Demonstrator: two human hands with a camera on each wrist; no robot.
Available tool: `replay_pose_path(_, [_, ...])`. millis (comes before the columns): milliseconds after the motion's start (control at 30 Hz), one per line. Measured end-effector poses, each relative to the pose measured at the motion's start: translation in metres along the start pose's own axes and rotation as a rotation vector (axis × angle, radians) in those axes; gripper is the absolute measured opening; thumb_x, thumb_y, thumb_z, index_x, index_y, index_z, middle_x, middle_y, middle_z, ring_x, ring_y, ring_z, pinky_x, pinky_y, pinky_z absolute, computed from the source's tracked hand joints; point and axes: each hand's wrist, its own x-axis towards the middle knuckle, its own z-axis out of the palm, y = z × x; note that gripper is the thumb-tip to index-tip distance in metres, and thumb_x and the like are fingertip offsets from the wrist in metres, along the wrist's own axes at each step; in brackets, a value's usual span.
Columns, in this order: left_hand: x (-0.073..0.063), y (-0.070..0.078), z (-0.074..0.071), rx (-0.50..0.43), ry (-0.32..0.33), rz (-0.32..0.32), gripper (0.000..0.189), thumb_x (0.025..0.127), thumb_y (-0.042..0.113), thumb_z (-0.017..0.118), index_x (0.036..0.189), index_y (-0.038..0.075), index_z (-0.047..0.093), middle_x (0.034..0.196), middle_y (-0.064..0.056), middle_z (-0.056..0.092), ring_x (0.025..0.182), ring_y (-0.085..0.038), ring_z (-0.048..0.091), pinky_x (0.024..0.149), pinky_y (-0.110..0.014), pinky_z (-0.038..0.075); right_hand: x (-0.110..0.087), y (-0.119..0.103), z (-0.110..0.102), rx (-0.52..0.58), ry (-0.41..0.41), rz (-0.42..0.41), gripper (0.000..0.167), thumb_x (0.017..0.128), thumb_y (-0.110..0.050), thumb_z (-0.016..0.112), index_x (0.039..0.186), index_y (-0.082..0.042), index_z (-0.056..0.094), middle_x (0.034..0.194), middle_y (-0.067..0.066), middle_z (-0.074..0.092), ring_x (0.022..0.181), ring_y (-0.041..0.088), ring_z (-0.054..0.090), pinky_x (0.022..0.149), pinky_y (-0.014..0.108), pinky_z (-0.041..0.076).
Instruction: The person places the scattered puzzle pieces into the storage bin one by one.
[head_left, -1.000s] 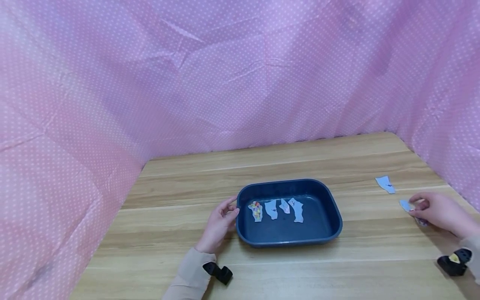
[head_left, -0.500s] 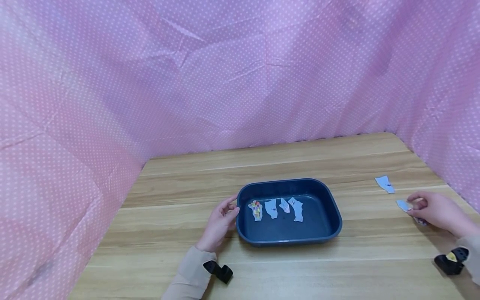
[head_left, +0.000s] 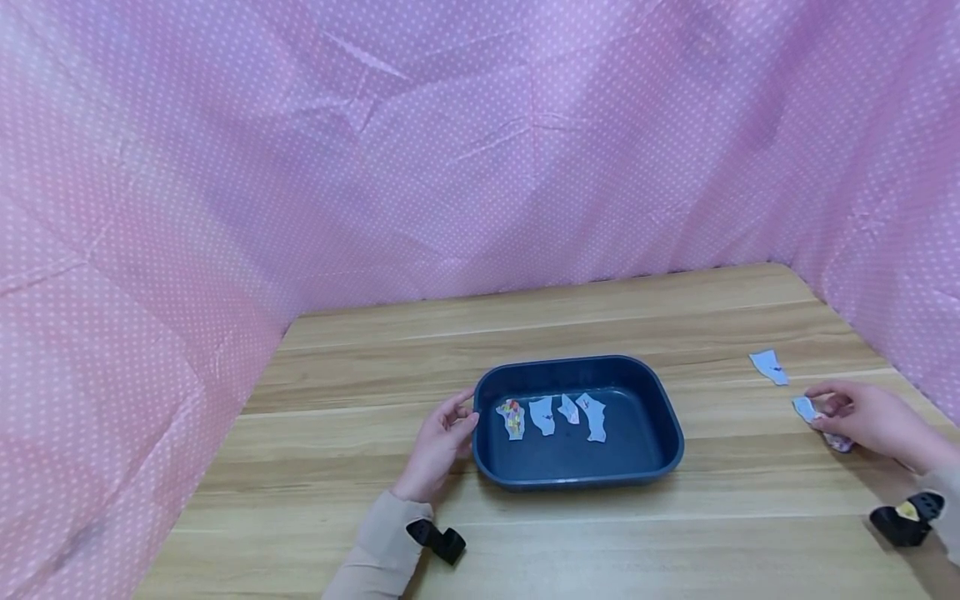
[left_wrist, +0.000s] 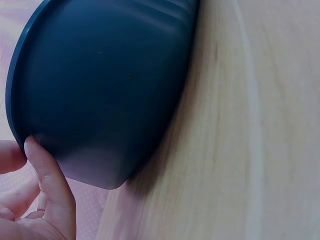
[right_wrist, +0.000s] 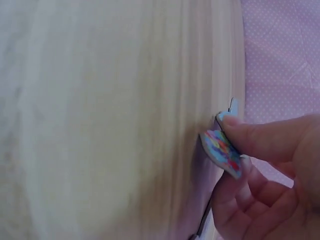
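Note:
My left hand (head_left: pixel 435 450) holds the left rim of a dark blue rectangular tray (head_left: pixel 637 437). In the left wrist view its thumb (left_wrist: pixel 50 180) lies against the tray's inner wall, with a finger outside. Far to the right, low over the table, my right hand (head_left: pixel 873 423) pinches a small irregular light-blue printed card piece (head_left: pixel 805 407). The right wrist view shows a multicoloured patch (right_wrist: pixel 220 149) between thumb and fingers. Another printed piece (head_left: pixel 838 442) shows beneath the hand, partly hidden by it.
Inside the tray, several irregular pieces lie in a row, the leftmost a colourful piece (head_left: pixel 513 419). One light-blue piece (head_left: pixel 768 367) rests on the wooden table (head_left: pixel 360 375) behind my right hand. Pink dotted cloth (head_left: pixel 465 167) hangs along the table's back and sides.
My right hand has shifted slightly left with the pinched piece. My left hand and the tray stay where they were.

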Motion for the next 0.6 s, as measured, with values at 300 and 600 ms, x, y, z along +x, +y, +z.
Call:
replay_pose_path(300, [-0.0001,0.0004,-0.0009,0.023,0.004,0.004,0.043,0.095,0.008,0.054,0.138,0.007,0.047,0.098,-0.005,0.051,0.075,-0.011,0.051,0.062,-0.024,0.045,-0.0015,-0.0054,0.0018,0.019,-0.016,-0.073,0.038,0.081,0.002,0.066,0.113,0.018,0.052,0.075,0.003,0.057,0.053,0.003,0.048,0.048,0.024,0.046])
replay_pose_path(600, [0.0002,0.0002,-0.0008,0.027,0.0,0.004,0.043,0.095,0.007,0.054,0.138,0.006,0.047,0.098,-0.006,0.052,0.076,-0.011,0.052,0.063,-0.023,0.046,-0.002,-0.0096,0.0034,0.05,-0.023,-0.079,0.041,0.082,-0.004,0.067,0.114,0.016,0.051,0.081,0.008,0.064,0.059,-0.001,0.05,0.052,0.023,0.046])
